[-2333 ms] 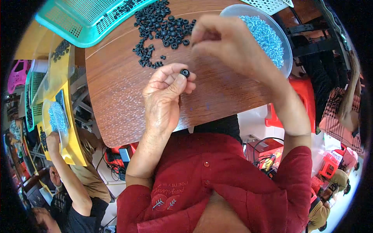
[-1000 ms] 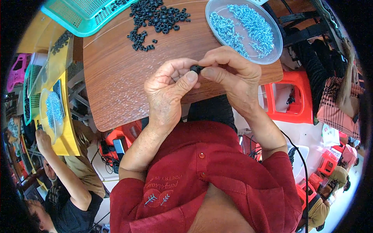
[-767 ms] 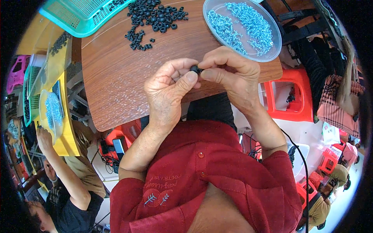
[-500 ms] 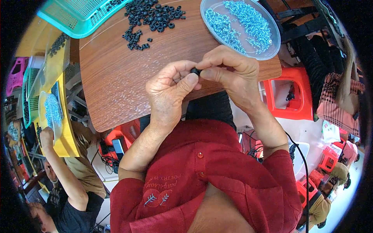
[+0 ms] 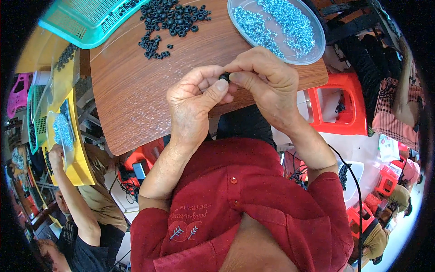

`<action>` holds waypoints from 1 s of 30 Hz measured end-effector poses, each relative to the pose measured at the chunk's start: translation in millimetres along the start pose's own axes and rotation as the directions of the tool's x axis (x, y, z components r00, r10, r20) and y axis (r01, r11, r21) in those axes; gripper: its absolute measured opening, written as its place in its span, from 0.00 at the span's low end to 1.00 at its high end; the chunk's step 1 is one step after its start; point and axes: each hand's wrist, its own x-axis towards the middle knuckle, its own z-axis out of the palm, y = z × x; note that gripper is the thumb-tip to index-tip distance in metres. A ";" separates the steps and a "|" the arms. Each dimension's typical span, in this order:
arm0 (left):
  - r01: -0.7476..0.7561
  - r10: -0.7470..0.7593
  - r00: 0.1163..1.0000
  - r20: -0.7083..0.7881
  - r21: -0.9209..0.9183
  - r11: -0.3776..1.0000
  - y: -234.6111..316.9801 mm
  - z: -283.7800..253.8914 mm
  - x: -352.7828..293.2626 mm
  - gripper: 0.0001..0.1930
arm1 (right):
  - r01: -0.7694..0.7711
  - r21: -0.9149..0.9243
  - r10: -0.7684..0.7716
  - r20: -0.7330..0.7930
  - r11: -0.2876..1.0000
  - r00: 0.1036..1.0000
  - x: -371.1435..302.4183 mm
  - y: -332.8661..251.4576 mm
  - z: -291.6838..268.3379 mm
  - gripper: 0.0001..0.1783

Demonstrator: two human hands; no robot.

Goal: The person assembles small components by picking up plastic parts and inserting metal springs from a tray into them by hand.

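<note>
Over the near edge of the wooden table, my left hand [image 5: 195, 99] and my right hand [image 5: 268, 86] meet at their fingertips. Between them is a small round black part [image 5: 225, 77], pinched by the thumb and fingers of both hands. Fingertips cover much of it, so its details are hidden. Farther up the table lies a loose pile of black ring-shaped parts [image 5: 174, 20], with smaller black pieces [image 5: 154, 47] in front of it. A round clear tray [image 5: 288, 45] at the far right holds many small shiny blue pieces [image 5: 290, 27].
A turquoise basket [image 5: 93, 41] stands at the table's far left corner. Right of the table [image 5: 131, 109] is a red stool [image 5: 346, 106]. On the left a co-worker's hand [image 5: 56, 156] reaches to a yellow table [image 5: 80, 167]. A black cable [image 5: 355, 186] hangs near my right arm.
Both hands keep the black part pinched, and my fingers have shifted slightly around it. The whole view has moved a little. The co-worker's hand stays near the blue pieces' tray.
</note>
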 end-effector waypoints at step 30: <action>0.232 -0.225 0.972 0.070 -0.121 0.965 1.6 1.6 3.4 0.10 | 0.381 -0.383 -0.406 0.017 0.842 0.914 -4.2 16.4 0.2 0.23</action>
